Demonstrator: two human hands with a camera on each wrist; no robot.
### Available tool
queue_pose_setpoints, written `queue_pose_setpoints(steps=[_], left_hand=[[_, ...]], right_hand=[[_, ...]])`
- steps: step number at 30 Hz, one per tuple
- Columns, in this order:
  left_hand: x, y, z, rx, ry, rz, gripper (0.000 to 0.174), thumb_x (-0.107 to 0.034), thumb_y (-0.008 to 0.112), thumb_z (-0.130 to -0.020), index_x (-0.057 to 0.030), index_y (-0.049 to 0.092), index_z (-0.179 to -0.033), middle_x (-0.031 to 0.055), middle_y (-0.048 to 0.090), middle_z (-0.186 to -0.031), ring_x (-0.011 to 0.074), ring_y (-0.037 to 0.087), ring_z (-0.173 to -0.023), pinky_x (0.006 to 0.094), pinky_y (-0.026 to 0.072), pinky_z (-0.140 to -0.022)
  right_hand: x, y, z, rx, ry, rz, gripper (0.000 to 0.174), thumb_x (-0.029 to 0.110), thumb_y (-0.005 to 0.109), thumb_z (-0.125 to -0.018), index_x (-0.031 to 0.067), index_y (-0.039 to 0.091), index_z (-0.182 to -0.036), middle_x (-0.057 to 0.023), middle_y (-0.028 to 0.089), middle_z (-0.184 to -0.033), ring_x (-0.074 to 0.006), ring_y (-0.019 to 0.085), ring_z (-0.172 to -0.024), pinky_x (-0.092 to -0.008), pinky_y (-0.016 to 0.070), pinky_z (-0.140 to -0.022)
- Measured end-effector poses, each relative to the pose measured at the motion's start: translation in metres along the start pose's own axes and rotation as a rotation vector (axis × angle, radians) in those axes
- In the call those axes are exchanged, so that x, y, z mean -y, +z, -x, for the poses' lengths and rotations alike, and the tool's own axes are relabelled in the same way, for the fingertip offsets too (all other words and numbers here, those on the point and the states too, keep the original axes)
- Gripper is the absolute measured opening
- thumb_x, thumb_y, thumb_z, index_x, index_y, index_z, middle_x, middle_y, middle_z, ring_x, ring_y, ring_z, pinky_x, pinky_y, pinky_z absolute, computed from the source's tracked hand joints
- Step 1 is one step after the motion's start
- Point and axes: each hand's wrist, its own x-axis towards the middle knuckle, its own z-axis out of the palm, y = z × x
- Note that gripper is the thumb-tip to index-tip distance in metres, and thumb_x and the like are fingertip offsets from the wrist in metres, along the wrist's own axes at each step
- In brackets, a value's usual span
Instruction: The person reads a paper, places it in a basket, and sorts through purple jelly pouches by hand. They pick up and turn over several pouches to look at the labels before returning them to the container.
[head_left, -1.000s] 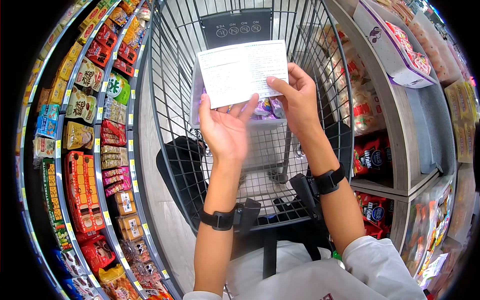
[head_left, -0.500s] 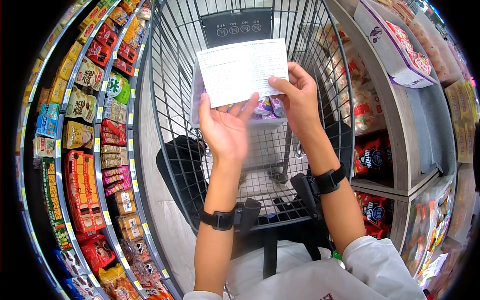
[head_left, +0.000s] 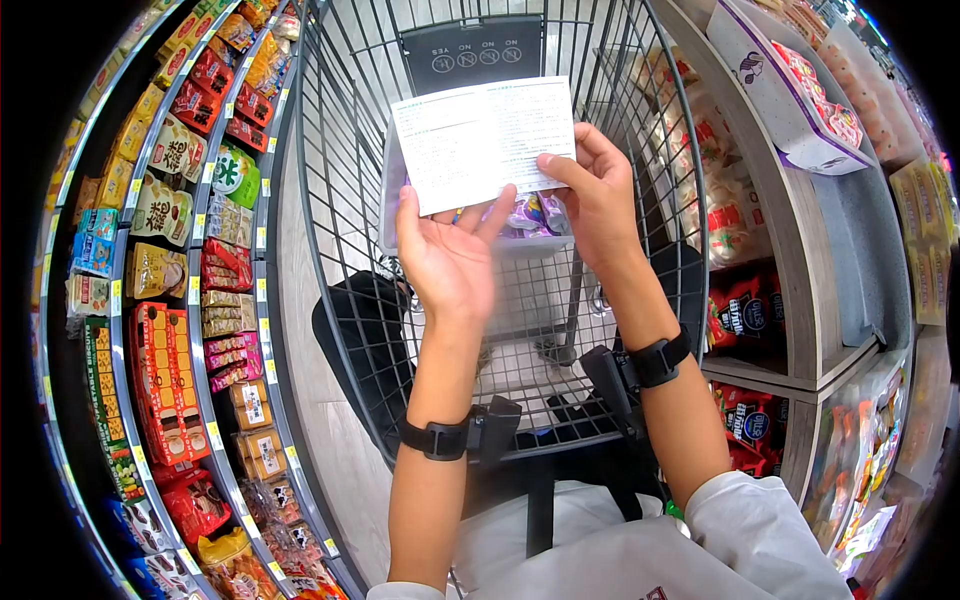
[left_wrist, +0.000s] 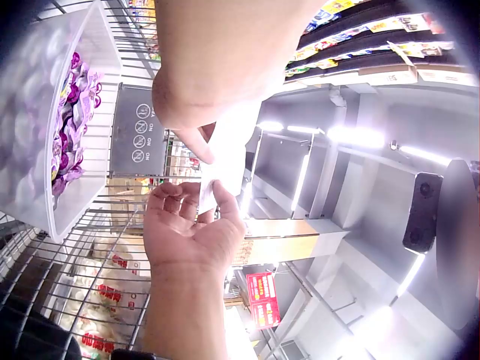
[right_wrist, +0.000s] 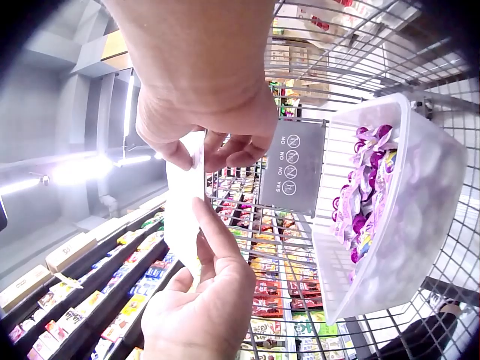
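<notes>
A white printed sheet [head_left: 485,140] is held up over the cart, its text facing the person. My right hand [head_left: 598,205] pinches its lower right corner, thumb on the printed face and fingers behind. Along the lower left edge my left hand [head_left: 448,262], palm up, holds the sheet, with one fingertip on the front and other fingers partly hidden behind. In the right wrist view, the left hand [right_wrist: 202,300] has a long finger against the sheet [right_wrist: 184,202]. Below sits a translucent bin [right_wrist: 420,217] with purple-wrapped items [right_wrist: 364,187].
A wire shopping cart [head_left: 330,200] surrounds the bin, with a dark sign panel [head_left: 473,58] at its far end. Snack shelves [head_left: 195,250] line the left. On the right are a wooden shelf unit [head_left: 800,270], bagged goods and a white box [head_left: 800,120].
The sheet has tilted or shifted very slightly up and left. Both hands keep nearly the same places and hold.
</notes>
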Motion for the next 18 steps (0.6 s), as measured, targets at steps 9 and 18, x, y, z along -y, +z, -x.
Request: queue_pose_setpoints(steps=[9,18], left_hand=[[0.0005,0.0002,0.0000,0.002,0.000,0.002,0.052,-0.035,0.035,-0.100,0.0026,0.033,-0.135,0.0284,0.046,-0.133,0.0403,0.052,-0.120,0.0528,0.0498,-0.099],[0.0001,0.0001,0.0001,-0.002,-0.006,0.005,0.052,-0.035,0.036,-0.100,0.0028,0.034,-0.135,0.0281,0.046,-0.133,0.0405,0.053,-0.119,0.0533,0.0496,-0.099]], right_hand=[[-0.0005,0.0007,0.0001,-0.014,-0.009,-0.015,0.022,0.000,0.065,-0.080,0.0000,0.059,-0.102,-0.0092,0.068,-0.096,-0.0122,0.065,-0.083,-0.0251,0.0509,-0.073],[-0.0007,-0.0005,-0.0007,-0.008,0.014,-0.064,0.021,-0.001,0.060,-0.080,0.0001,0.059,-0.100,-0.0078,0.067,-0.094,-0.0119,0.064,-0.082,-0.0245,0.0504,-0.071]])
